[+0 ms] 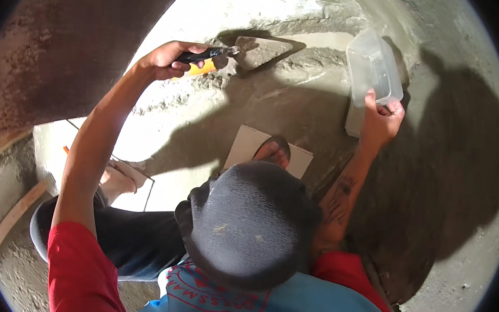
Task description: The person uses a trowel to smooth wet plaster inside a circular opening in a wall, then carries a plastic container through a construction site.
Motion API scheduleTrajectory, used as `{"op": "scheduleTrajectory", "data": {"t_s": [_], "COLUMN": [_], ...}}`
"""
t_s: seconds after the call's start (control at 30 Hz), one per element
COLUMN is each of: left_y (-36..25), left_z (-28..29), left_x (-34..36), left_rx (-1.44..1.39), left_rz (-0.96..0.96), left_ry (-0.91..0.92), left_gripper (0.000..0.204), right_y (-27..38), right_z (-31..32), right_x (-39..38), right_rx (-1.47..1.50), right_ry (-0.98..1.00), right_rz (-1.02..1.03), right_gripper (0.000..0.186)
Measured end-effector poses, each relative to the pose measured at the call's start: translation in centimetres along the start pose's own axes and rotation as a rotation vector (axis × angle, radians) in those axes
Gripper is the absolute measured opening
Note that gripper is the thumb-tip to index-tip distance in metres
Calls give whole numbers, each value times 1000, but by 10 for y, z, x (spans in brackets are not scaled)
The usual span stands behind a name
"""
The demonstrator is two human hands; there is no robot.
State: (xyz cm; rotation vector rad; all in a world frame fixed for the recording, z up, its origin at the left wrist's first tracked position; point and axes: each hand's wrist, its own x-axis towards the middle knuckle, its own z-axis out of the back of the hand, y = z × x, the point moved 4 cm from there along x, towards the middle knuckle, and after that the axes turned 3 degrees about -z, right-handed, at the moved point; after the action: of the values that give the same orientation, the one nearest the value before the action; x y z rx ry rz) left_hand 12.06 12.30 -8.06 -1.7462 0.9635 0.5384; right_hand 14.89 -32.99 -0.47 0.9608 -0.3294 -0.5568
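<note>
Already troweling: left hand [166,60] gripping trowel [252,50] in far wet mortar [302,78], right hand [381,120] clutching plastic tub [374,66]; tile [247,147] near, unset.

Left hand [166,60] extended toward 11 o'clock, grip closed, arm nearly straight. Right hand [381,120] toward 1 o'clock, fingers pinched, forearm raised.

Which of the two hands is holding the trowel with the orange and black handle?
The left hand, stretched out over the wet cement, grips the trowel by its handle. The right hand instead holds the rim of a clear plastic container.
</note>
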Motion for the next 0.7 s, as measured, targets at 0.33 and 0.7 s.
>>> {"op": "scheduleTrajectory", "data": {"t_s": [0.33, 0.7], "left_y": [-66, -174], "left_z": [-61, -178], "left_x": [-17, -18], "left_rx": [131, 866], "left_rz": [-121, -88], "left_ry": [19, 9], "left_gripper": [40, 28], "right_y": [-42, -61], "right_z": [16, -115], "right_x": [28, -66], "right_rx": [42, 575], "right_ry": [-23, 497], "right_rz": [-9, -436], "right_gripper": [61, 24]}}
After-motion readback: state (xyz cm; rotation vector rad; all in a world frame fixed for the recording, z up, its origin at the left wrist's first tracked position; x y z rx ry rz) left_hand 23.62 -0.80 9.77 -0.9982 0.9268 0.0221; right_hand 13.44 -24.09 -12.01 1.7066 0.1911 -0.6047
